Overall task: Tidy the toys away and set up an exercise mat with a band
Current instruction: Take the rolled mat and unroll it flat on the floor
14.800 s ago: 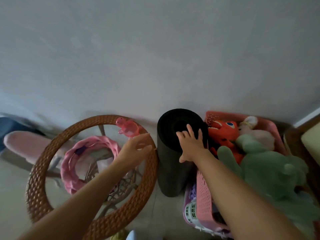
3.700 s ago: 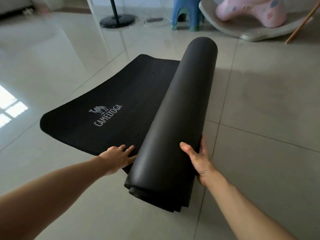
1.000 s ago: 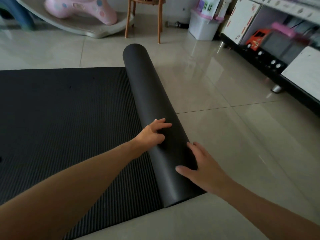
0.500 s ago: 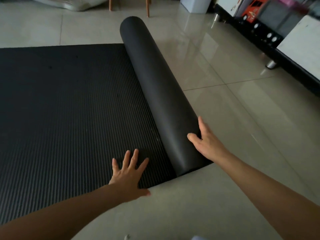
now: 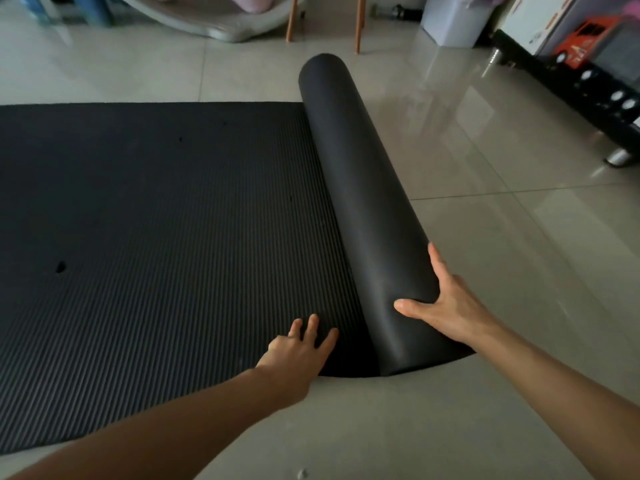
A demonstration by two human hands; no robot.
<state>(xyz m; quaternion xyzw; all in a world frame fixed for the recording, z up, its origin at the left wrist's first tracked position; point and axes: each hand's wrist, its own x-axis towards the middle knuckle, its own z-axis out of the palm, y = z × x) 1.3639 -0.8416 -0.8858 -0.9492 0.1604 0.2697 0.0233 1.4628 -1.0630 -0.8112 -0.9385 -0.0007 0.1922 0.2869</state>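
A black ribbed exercise mat [image 5: 156, 220] lies mostly unrolled on the tiled floor, running off the left edge. Its remaining part is a smooth black roll [image 5: 360, 188] lying along the mat's right side. My left hand [image 5: 298, 348] rests flat, fingers spread, on the unrolled surface near the front edge, just left of the roll. My right hand [image 5: 446, 306] cups the roll's near end from the right, thumb across the top. No band is in view.
Glossy tiled floor [image 5: 502, 254] stretches right of the roll. A black low cabinet [image 5: 588, 95] with a red toy truck [image 5: 588, 39] stands at the far right. Wooden legs [image 5: 358, 22], a pale bin [image 5: 453, 19] and a rocker toy [image 5: 214, 19] line the back.
My left hand has come off the roll and down flat onto the unrolled mat. My right hand stays on the roll's near end, and the roll looks thinner with more mat laid out.
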